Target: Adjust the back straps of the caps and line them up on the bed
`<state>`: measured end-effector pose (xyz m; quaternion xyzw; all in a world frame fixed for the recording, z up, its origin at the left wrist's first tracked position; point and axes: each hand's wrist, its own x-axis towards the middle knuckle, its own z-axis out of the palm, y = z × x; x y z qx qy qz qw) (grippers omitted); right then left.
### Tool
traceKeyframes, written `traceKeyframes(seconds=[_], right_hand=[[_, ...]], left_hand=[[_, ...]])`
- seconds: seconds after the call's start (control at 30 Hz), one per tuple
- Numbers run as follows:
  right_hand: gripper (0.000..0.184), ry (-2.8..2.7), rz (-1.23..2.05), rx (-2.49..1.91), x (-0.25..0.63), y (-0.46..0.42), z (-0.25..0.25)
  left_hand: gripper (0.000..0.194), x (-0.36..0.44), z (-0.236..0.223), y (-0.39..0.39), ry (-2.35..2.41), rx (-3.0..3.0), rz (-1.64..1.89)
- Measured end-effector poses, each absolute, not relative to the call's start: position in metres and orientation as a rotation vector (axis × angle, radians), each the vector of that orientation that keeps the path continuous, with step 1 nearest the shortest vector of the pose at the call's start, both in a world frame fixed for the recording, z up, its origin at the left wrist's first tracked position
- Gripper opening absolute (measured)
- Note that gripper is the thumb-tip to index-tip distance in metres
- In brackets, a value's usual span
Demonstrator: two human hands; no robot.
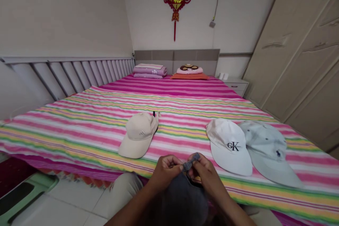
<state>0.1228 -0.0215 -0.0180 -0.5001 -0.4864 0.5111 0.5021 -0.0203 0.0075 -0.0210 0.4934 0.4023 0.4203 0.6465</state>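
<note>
Left hand (165, 172) | right hand (208, 174) | both raised, wrists angled inward | fingers (176, 161) pinching adjuster strap (190, 162) of dark baseball cap (180, 197) | cap held over near edge of striped bedspread (238, 187)

The dark grey cloth cap (182, 197) looks matt, its grey fabric strap (190, 164) slightly rough and woven. The beige cotton cap (139, 136), white cotton cap (229, 146) and pale blue cotton cap (267, 152) have smooth, matt surfaces. The pink-striped woven bedspread (106, 137) is thin cloth; the white ceramic floor tiles (74, 204) are faintly glossy.
</note>
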Motion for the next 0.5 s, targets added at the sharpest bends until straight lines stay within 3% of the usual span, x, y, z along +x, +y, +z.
traceKeyframes(seconds=[0.17,0.5], right_hand=[[0.032,-1.283,1.467,-1.03,0.131,-0.018,-0.017],[0.023,-1.235,1.548,-1.082,0.121,-0.017,-0.003]], left_hand=[[0.021,-0.024,-0.02,0.008,0.842,1.001,0.961],[0.024,-0.037,-0.023,0.009,0.737,0.858,0.895]])
